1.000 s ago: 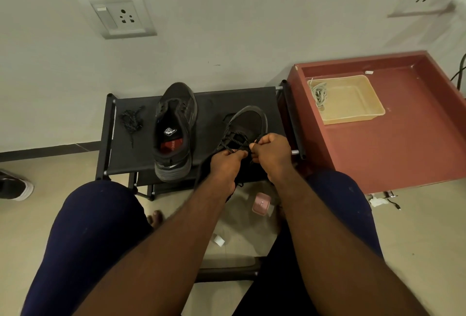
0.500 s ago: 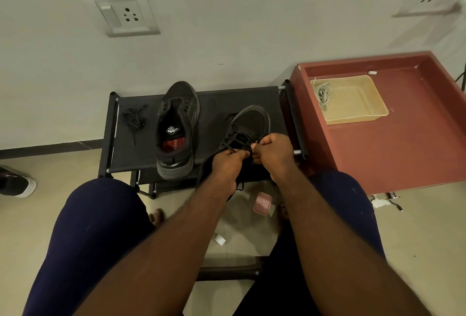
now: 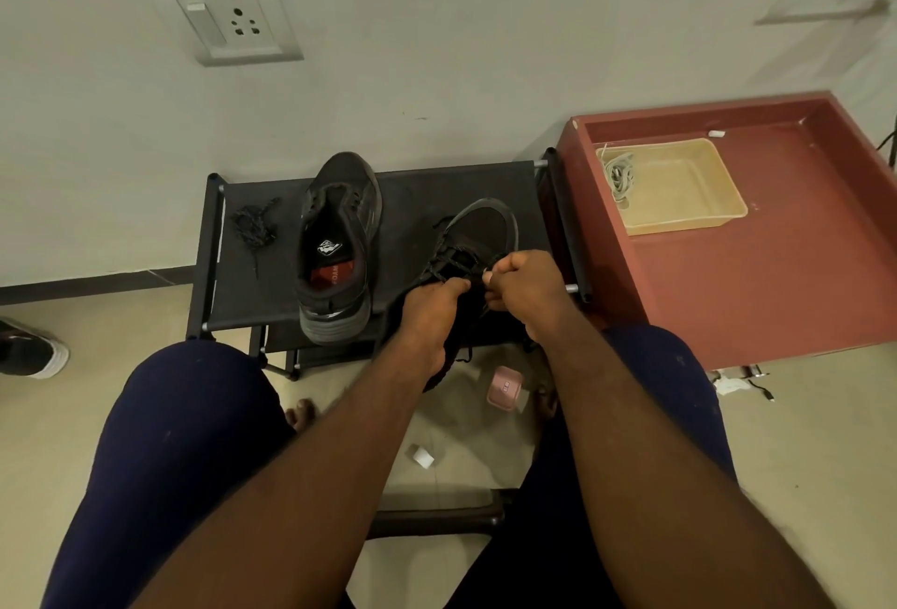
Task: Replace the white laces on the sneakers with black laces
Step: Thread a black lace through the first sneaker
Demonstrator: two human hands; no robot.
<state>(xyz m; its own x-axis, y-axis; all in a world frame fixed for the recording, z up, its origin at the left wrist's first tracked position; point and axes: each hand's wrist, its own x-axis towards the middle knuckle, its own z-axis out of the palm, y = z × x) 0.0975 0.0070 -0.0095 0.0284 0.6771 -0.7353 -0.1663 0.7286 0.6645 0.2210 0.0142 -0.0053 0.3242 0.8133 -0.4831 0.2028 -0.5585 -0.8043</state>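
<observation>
The bench [image 3: 437,191] is standing against the wall. The first sneaker [image 3: 340,239] is lying near its middle, and the second sneaker [image 3: 485,225] is sitting to the right at the front edge, with the left hand [image 3: 427,312] and right hand [image 3: 529,288] side by side on its threaded lace [image 3: 451,263]. A loose lace [image 3: 252,225] is lying at the bench's left end. Right of the bench, a tray [image 3: 776,307] is holding a tub [image 3: 679,225], with bundled laces [image 3: 619,176] lying in the tub's left corner

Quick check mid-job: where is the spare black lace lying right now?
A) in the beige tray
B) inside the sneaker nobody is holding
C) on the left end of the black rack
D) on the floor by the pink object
C: the spare black lace lies bunched on the left end of the black rack, left of the free sneaker; the beige tray holds only pale laces.
</observation>
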